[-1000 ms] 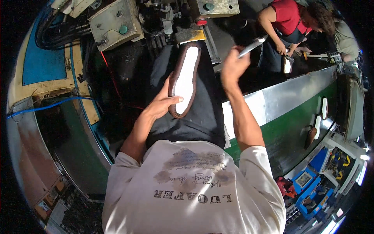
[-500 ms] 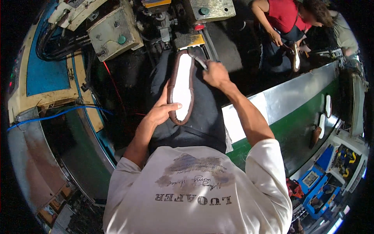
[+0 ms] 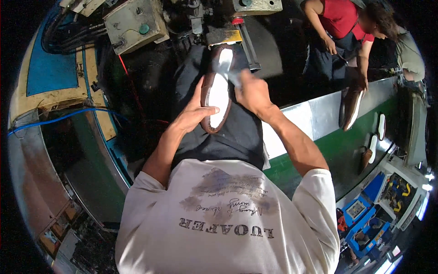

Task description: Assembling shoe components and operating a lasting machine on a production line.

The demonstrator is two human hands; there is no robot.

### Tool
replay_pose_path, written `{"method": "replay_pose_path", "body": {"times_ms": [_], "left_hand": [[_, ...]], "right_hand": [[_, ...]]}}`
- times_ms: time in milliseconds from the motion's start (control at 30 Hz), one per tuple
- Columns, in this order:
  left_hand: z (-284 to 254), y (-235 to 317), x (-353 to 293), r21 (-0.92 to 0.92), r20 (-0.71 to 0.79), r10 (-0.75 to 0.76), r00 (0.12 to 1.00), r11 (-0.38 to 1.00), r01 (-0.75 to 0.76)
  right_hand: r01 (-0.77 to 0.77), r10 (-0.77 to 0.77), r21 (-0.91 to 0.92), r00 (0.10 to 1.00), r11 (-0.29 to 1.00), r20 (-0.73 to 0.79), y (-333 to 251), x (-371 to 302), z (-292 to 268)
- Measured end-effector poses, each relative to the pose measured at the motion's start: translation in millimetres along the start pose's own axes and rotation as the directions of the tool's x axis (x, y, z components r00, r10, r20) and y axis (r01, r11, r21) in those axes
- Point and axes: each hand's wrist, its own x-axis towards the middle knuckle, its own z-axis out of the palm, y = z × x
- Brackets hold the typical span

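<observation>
A brown leather shoe upper (image 3: 207, 93) is turned with its white sole side (image 3: 218, 98) up, over my lap. My left hand (image 3: 194, 112) grips its near end, with the thumb lying across the white underside and the fingers behind the brown edge. To the right, my right hand (image 3: 254, 93) is closed around the handle of a hammer (image 3: 232, 78), which is smeared by motion. The hammer's head end lies over the upper part of the shoe, but I cannot tell whether it touches.
Machine boxes (image 3: 135, 23) and a yellow-edged block (image 3: 224, 36) stand ahead. On the right runs a green conveyor belt (image 3: 315, 164) with a metal edge and several shoe pieces (image 3: 373, 148). A co-worker (image 3: 340, 27) reaches over it. Blue trays (image 3: 362, 212) are lower right.
The hammer has moved from beside the shoe's far end to over its upper part. The shoe appears slightly higher in view. The co-worker's shoe has come down to the belt's edge.
</observation>
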Motion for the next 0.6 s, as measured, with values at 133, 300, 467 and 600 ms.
{"method": "replay_pose_path", "body": {"times_ms": [133, 300, 467, 600], "left_hand": [[-3.2, -3.4, -7.4, -0.102, 0.004, 0.036, 0.999, 0.994, -0.036], [-14.4, -4.5, -33.5, -0.549, -0.017, 0.148, 0.989, 0.825, -0.132], [-30.3, -33.9, -63.2, -0.679, -0.259, 0.236, 0.937, 0.645, -0.350], [-131.6, -72.9, -155.4, 0.320, -0.648, 0.390, 0.654, 0.919, -0.231]], "right_hand": [[-0.162, 0.191, -0.125, 0.942, 0.979, 0.277, 3.5, -17.2, -4.6], [-0.377, 0.364, 0.337, 0.926, 0.863, 0.106, -24.4, -40.7, 2.2], [-0.291, 0.313, 0.266, 0.949, 0.919, -0.043, 33.7, -73.1, 20.1], [-0.364, 0.385, 0.358, 0.923, 0.860, 0.015, 54.5, -66.5, 21.6]]}}
